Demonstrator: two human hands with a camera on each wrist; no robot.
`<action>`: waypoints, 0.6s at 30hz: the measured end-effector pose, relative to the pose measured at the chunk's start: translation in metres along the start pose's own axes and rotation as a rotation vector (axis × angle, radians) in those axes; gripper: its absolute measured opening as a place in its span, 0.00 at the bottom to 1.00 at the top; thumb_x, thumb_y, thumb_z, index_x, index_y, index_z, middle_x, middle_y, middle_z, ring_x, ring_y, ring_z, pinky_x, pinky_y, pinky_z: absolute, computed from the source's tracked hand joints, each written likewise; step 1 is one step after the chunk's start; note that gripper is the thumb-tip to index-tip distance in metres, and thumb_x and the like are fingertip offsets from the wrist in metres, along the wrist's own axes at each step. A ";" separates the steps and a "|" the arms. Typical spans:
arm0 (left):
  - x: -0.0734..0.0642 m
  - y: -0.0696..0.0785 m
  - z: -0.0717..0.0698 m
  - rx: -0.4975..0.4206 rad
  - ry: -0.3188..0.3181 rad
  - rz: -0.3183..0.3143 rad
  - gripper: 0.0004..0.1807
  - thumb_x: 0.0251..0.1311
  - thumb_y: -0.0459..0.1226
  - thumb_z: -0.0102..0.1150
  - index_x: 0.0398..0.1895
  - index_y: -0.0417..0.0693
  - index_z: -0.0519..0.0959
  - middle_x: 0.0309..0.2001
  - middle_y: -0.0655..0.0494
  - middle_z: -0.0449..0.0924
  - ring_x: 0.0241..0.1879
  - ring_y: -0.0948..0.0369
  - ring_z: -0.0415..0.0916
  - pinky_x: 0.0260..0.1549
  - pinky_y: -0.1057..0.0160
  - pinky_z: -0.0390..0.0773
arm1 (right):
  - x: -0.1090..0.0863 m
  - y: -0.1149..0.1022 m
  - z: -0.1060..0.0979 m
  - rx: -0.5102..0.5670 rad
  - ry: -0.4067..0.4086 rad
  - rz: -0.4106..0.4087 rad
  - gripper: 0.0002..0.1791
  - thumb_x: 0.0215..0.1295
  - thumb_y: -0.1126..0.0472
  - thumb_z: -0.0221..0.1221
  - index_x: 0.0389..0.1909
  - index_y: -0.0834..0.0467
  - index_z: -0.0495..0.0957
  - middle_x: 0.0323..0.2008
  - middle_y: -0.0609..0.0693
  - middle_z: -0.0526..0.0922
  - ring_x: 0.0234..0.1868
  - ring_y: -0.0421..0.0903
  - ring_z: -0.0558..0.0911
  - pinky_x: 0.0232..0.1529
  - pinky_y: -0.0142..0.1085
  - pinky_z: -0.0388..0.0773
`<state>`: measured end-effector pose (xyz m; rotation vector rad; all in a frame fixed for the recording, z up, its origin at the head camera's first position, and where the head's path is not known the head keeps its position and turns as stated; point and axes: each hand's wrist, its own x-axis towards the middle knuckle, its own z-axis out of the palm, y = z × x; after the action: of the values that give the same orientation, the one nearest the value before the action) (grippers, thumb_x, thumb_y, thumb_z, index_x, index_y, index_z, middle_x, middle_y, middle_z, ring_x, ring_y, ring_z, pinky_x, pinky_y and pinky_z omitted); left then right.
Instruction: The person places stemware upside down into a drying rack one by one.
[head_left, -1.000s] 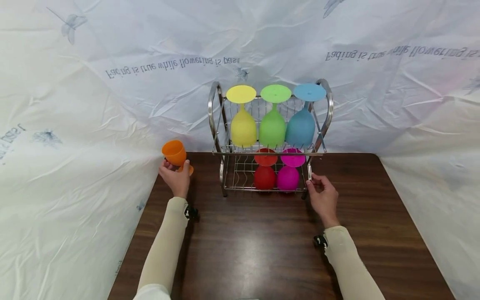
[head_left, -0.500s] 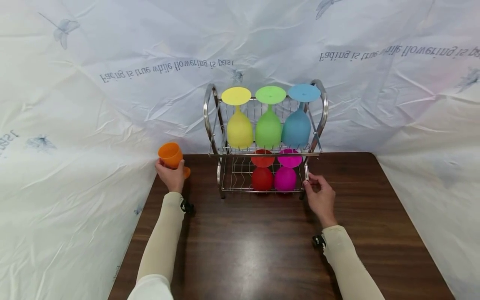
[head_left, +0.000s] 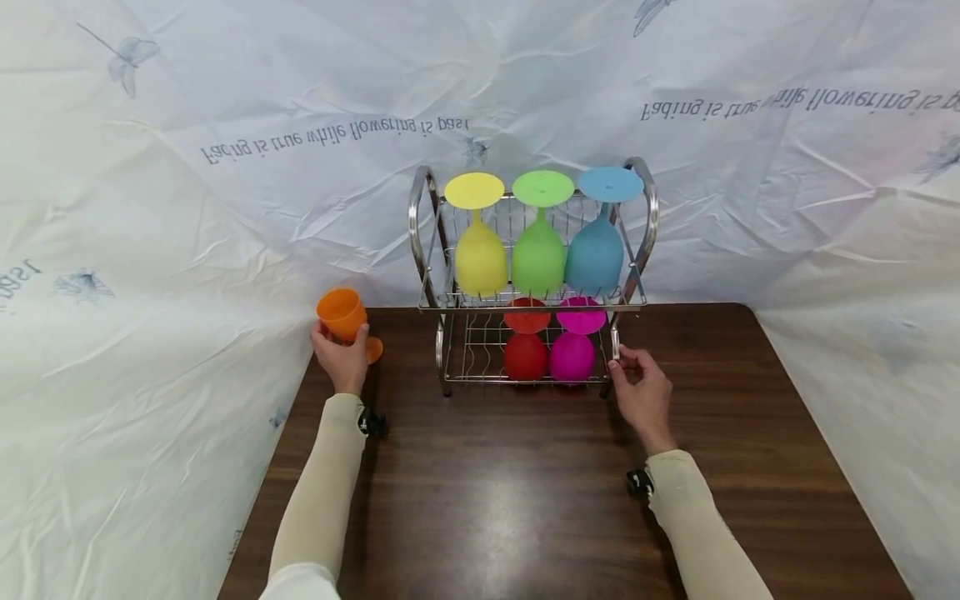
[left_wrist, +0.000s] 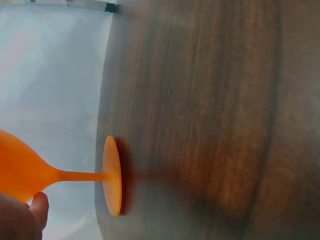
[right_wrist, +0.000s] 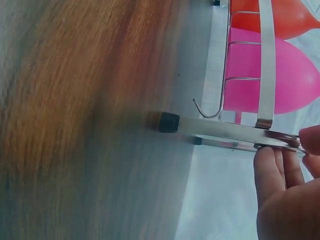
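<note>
At the left of the table, my left hand [head_left: 341, 360] grips an orange plastic goblet [left_wrist: 25, 167] by its bowl. The goblet stands mouth up, its round foot [left_wrist: 113, 175] at or just above the tabletop; I cannot tell whether it touches. My right hand [head_left: 643, 392] holds the right side post of a two-tier metal rack [right_wrist: 220, 129] between thumb and fingers. Upside down on the upper tier are a yellow goblet [head_left: 481, 260], a green goblet [head_left: 537, 260] and a blue goblet [head_left: 595, 258]. Below them, a red goblet [head_left: 525, 358] and a magenta goblet [right_wrist: 292, 75] are also inverted.
The rack stands near the back edge of a dark wooden table [head_left: 495, 475]. A pale printed sheet [head_left: 337, 67] hangs behind the table and along both sides. On the lower tier, bare wire [head_left: 480, 343] shows left of the red goblet.
My left hand has turned the orange goblet from tilted to more upright and lowered it slightly. My right hand has kept its hold on the rack. The head view has shifted a little.
</note>
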<state>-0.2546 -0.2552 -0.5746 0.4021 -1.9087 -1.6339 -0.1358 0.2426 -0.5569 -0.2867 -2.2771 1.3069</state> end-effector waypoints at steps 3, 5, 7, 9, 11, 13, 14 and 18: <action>-0.007 0.004 -0.006 0.009 -0.023 -0.010 0.45 0.59 0.42 0.79 0.75 0.54 0.62 0.72 0.51 0.66 0.72 0.56 0.69 0.73 0.48 0.73 | 0.001 0.001 0.000 -0.007 -0.002 0.003 0.16 0.68 0.66 0.69 0.55 0.59 0.85 0.40 0.59 0.89 0.40 0.36 0.82 0.40 0.17 0.72; -0.012 0.009 -0.010 0.029 -0.035 -0.008 0.46 0.59 0.43 0.79 0.76 0.54 0.62 0.72 0.52 0.66 0.71 0.55 0.69 0.72 0.47 0.74 | 0.001 0.001 -0.001 -0.003 -0.006 0.001 0.16 0.68 0.67 0.69 0.55 0.59 0.85 0.40 0.59 0.89 0.39 0.30 0.80 0.40 0.16 0.71; -0.018 0.014 -0.014 0.038 -0.049 -0.005 0.46 0.59 0.42 0.79 0.77 0.54 0.62 0.72 0.52 0.66 0.71 0.55 0.68 0.72 0.45 0.74 | 0.002 0.001 -0.003 0.010 -0.016 0.000 0.17 0.67 0.67 0.70 0.56 0.59 0.85 0.41 0.59 0.89 0.39 0.26 0.79 0.40 0.14 0.72; -0.024 0.022 -0.017 0.030 -0.061 0.007 0.47 0.59 0.39 0.79 0.78 0.52 0.61 0.72 0.50 0.66 0.71 0.53 0.68 0.72 0.43 0.74 | 0.001 0.001 -0.005 0.030 -0.036 0.008 0.18 0.66 0.67 0.70 0.57 0.59 0.85 0.43 0.59 0.89 0.39 0.24 0.79 0.40 0.13 0.73; -0.033 0.032 -0.019 0.017 -0.079 0.022 0.47 0.59 0.36 0.78 0.78 0.49 0.62 0.72 0.47 0.65 0.70 0.51 0.68 0.72 0.41 0.73 | 0.000 0.000 -0.007 0.045 -0.058 0.026 0.20 0.66 0.67 0.70 0.59 0.58 0.85 0.45 0.59 0.89 0.41 0.25 0.80 0.41 0.13 0.76; -0.043 0.045 -0.021 0.013 -0.096 0.049 0.46 0.58 0.33 0.78 0.78 0.46 0.62 0.71 0.44 0.65 0.69 0.49 0.70 0.71 0.39 0.73 | -0.001 -0.002 -0.008 0.056 -0.082 0.058 0.21 0.67 0.65 0.70 0.60 0.58 0.84 0.48 0.59 0.89 0.44 0.28 0.81 0.43 0.13 0.77; -0.048 0.053 -0.022 0.010 -0.105 0.066 0.46 0.58 0.32 0.78 0.77 0.44 0.63 0.70 0.43 0.66 0.68 0.48 0.70 0.70 0.38 0.73 | -0.002 -0.003 -0.009 0.059 -0.093 0.074 0.21 0.68 0.65 0.70 0.61 0.58 0.83 0.50 0.58 0.88 0.46 0.31 0.82 0.45 0.13 0.78; -0.071 0.078 -0.026 0.013 -0.148 0.131 0.45 0.55 0.30 0.79 0.76 0.41 0.66 0.67 0.41 0.68 0.65 0.52 0.73 0.68 0.45 0.77 | -0.006 -0.010 -0.010 0.064 -0.120 0.112 0.23 0.69 0.64 0.69 0.64 0.58 0.81 0.55 0.59 0.84 0.55 0.45 0.82 0.48 0.15 0.78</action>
<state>-0.1726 -0.2190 -0.5133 0.1609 -2.0101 -1.6041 -0.1248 0.2428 -0.5459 -0.3254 -2.3421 1.4871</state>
